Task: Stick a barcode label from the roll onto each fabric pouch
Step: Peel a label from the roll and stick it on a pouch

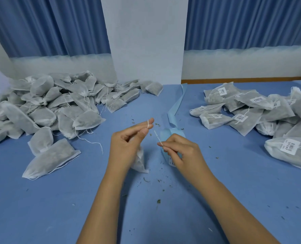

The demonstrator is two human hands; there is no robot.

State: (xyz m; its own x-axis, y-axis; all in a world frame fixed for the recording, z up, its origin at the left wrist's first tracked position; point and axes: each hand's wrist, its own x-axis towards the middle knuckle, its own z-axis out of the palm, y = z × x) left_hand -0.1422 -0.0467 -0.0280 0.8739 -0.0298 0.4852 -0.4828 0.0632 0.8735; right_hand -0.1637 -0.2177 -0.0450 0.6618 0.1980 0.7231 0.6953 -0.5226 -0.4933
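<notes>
Your left grip [126, 143]: fingers curled on a pouch [140, 162] hanging beneath, string looped round two fingertips | your right grip [179, 152]: pinching a thin white strip [157, 137] over the blue label roll [165, 134], mid-counter [58, 208] | unlabelled pouches [45, 110] heaped toward far-left corner | labelled pouches [252, 110] along right edge

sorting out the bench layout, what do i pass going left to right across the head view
unlabelled pouch pile → left hand → right hand → labelled pouch pile
</notes>
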